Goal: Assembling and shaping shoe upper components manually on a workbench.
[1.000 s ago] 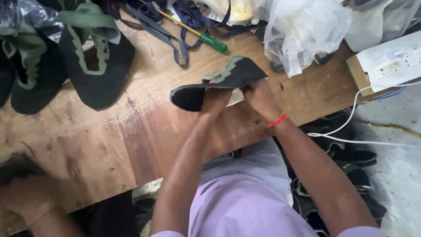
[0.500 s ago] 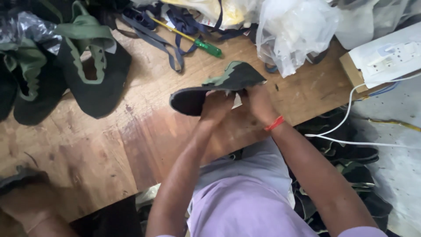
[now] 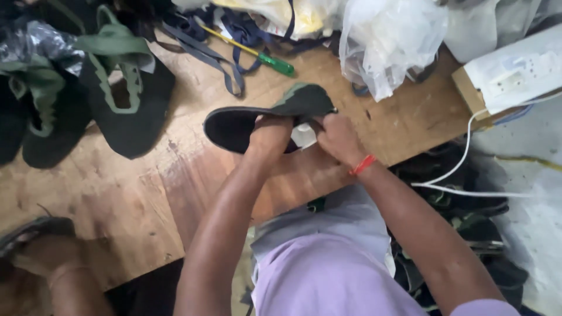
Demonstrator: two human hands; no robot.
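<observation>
Over the wooden worktable (image 3: 117,187) I hold a black-soled shoe with a green upper (image 3: 263,117). My left hand (image 3: 270,136) grips its middle from below. My right hand (image 3: 336,137), with a red band at the wrist, closes on the heel end, where a bit of white material shows between my hands. The shoe's toe points left and its sole edge faces the camera.
Several black shoe uppers with green straps (image 3: 117,99) lie at the table's left. A green-handled screwdriver (image 3: 257,55) and dark straps lie behind. Plastic bags (image 3: 392,35) and a white power strip on a box (image 3: 515,70) sit right. Another person's foot (image 3: 41,251) rests bottom left.
The view has shifted slightly. My hands and the shoe stay together, with small turning of the shoe; the grip is unchanged.
</observation>
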